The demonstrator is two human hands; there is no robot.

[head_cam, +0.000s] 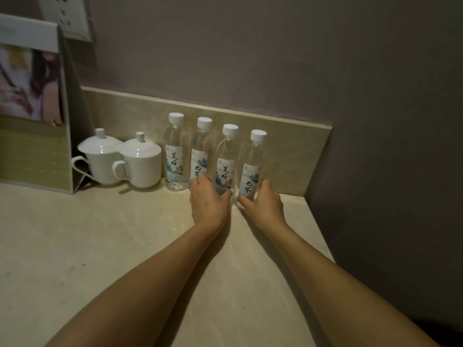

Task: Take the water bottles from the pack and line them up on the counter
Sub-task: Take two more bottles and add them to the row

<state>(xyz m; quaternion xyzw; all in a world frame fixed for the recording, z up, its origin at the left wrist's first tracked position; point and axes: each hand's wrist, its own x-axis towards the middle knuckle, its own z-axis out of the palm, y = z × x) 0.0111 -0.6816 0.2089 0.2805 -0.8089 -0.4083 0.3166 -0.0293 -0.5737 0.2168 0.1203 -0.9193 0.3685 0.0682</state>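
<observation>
Hands grip clear, white-capped plastic bottles (paper-labelled): left hand (209, 200) third bottle (226, 161), right hand (263, 200) fourth bottle (253, 166).

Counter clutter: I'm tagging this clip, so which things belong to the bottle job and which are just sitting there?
Job: four water bottles, left hand, right hand, counter.

Lying about: two lidded cups, standing card, wall socket.
</observation>
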